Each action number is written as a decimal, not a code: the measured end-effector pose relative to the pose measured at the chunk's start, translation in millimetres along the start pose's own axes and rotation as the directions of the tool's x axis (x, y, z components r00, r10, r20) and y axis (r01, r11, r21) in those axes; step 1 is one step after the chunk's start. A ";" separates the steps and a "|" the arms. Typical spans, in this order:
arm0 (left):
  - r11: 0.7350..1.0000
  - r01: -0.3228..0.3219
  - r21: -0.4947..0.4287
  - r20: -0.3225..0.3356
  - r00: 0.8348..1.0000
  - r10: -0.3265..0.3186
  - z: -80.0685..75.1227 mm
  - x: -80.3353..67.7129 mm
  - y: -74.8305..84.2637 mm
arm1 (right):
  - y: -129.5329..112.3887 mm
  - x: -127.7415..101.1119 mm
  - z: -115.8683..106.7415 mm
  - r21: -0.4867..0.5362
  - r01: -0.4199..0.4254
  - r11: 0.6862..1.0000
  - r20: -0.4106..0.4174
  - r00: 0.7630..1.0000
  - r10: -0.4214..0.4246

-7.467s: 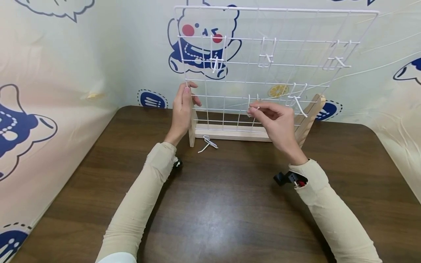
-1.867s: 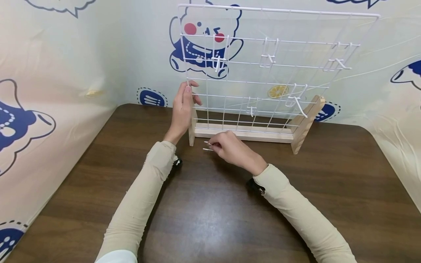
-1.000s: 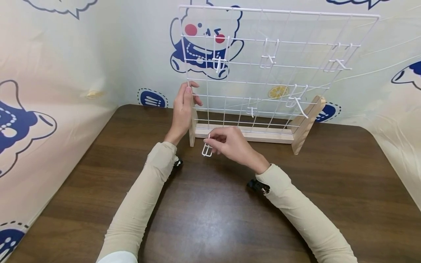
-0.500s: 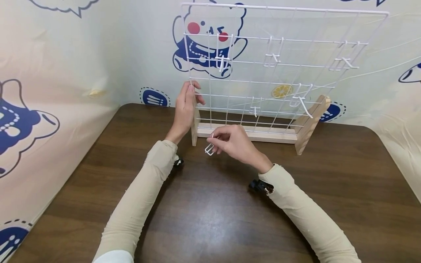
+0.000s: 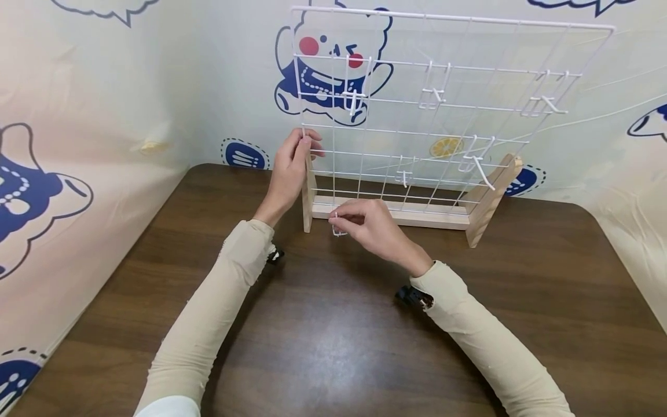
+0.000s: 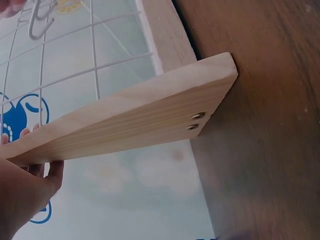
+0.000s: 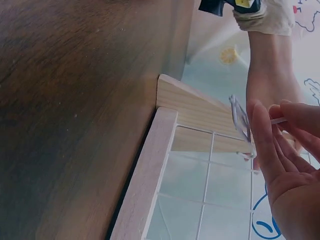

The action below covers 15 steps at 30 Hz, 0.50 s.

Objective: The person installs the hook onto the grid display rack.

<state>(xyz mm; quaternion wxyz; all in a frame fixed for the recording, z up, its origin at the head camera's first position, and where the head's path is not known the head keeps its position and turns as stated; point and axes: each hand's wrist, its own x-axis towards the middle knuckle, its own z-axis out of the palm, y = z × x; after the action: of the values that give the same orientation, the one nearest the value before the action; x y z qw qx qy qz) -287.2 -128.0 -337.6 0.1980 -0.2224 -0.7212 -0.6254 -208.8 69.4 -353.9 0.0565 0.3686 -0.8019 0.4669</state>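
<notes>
The right hand [image 5: 367,223] pinches a white wire hook [image 5: 337,227] just above the counter [image 5: 333,336] — mid-carry, it seems. The left hand [image 5: 292,171] grips the grid panel [image 5: 417,104]'s edge; next comes lining the hook up with a wire.

No words, numbers or brand names can be read anywhere. The wall cloth [image 5: 156,87] has only drawings: a blue bear [image 5: 323,75] with red cheeks, a lemon slice [image 5: 443,146] and blue speech bubbles. None of them carry any letters.
</notes>
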 end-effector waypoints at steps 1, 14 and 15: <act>1.000 0.001 -0.005 0.002 1.000 -0.001 -1.0 0.2 0.4 | 0.8 0.2 0.3 -0.017 0.016 1.000 -0.009 1.000 -0.017; 0.996 0.059 -0.060 0.080 0.995 -0.054 -11.5 -0.7 37.1 | 8.1 4.7 3.5 -0.089 0.128 0.988 -0.195 0.970 -0.144; 0.995 0.066 -0.068 0.089 0.994 -0.060 -12.0 -0.4 37.7 | 9.0 5.4 3.5 -0.096 0.131 0.987 -0.209 0.967 -0.148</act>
<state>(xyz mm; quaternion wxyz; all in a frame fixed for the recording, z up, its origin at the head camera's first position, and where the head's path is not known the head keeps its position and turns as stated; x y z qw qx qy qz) -265.4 -135.4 -305.5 0.1386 -0.2335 -0.7131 -0.6463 -217.7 66.4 -359.9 0.1905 0.3687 -0.7814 0.4660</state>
